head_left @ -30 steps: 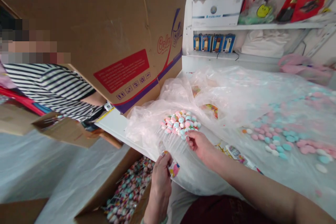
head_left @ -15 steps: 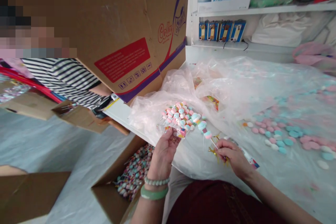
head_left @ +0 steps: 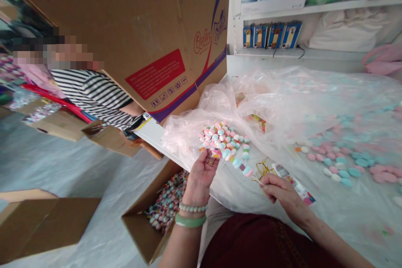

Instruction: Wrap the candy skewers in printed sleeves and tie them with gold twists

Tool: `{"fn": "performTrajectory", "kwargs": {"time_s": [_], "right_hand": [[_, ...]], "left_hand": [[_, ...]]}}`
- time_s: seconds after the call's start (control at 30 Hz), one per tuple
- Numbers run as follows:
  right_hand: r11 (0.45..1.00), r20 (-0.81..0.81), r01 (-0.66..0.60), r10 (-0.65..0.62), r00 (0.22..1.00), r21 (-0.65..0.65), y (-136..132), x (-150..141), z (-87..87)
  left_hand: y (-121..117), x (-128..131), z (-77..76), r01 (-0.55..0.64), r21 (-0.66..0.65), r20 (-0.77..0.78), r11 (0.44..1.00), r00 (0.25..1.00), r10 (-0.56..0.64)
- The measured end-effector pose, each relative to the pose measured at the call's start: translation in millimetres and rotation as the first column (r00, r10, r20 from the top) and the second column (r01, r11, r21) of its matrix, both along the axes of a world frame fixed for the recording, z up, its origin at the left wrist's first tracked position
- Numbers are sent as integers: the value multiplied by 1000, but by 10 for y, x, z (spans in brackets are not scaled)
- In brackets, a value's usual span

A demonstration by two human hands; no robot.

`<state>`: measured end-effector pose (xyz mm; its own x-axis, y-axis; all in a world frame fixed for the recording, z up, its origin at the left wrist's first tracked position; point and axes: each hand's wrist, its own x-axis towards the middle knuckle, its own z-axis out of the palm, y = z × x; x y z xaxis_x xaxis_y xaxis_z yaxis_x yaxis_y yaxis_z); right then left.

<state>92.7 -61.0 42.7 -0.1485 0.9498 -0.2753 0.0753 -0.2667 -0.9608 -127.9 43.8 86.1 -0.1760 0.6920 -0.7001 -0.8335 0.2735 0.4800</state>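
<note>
My left hand pinches a clear printed plastic bag between thumb and fingers. In my right hand is the white stick of a marshmallow skewer, threaded with pastel pink, blue, yellow and dark pieces. The skewer's far end meets the bag by my left fingers; whether it is inside, I cannot tell. Just beyond lies a heap of similar marshmallow skewers on the plastic sheet. Gold twist ties and a flat printed wrapper lie beside my right hand.
Loose marshmallows lie to the right on a clear plastic sheet. A large carton stands at the left back. Below the table edge, an open box holds many finished-looking skewers. A person in a striped shirt sits beyond the carton.
My right hand has brought the skewer down and left, so its far end now meets the bag. My left hand keeps its pinch on the bag. The view has shifted slightly.
</note>
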Motion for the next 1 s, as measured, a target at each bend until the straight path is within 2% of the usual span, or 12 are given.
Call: {"fn": "performTrajectory", "kwargs": {"time_s": [0.17, 0.47, 0.63, 1.0], "right_hand": [[1000, 30, -10, 10, 1000, -12, 17, -29, -28], [1000, 65, -13, 14, 998, -25, 37, 47, 93], [999, 55, -10, 12, 998, -45, 47, 80, 33], [995, 51, 31, -27, 998, -90, 36, 76, -27]], "left_hand": [[-11, -25, -38, 13, 5, -16, 1000, 1000, -13], [-30, -155, -141, 165, 15, -42, 986, 986, -164], [-26, -250, -212, 203, 15, -100, 979, 975, -200], [-47, -254, -209, 233, 7, -61, 972, 971, -232]]}}
